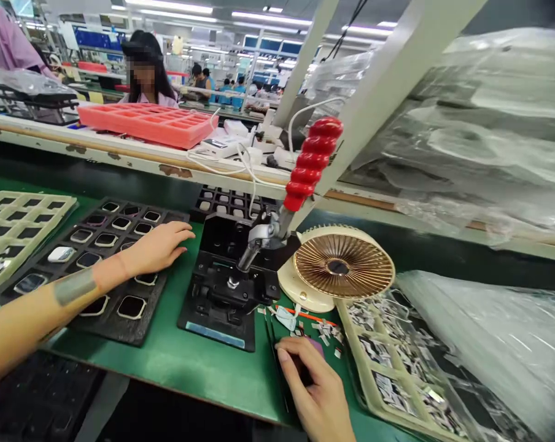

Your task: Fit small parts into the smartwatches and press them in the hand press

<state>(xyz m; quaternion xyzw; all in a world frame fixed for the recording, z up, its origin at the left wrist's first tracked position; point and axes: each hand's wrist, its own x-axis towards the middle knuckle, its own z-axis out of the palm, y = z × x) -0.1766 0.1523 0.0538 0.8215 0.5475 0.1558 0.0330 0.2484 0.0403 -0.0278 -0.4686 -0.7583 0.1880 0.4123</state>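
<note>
**Tweezers right, left hand loose**

My right hand (318, 387) pinches black tweezers (281, 376) over the bench (204, 374); my left (162, 247), loosely spread, hovers by the dark tray (112, 328). A dipping forearm (116, 270) could unseat frames (131, 307) (they look loose-laid). The red-handled clamp (268, 233) stands between my hands; fan (337, 267) and parts tray (372, 402) crowd the right.

The ribbed red plastic lever grip (309, 162) and silvery metal clamp (264, 236) gleam; the black rectangular foam-like tray (121, 331) looks matt, the green tabletop (185, 374) smooth, semi-glossy, the clear plastic sheeting (493, 331) crinkled
</note>
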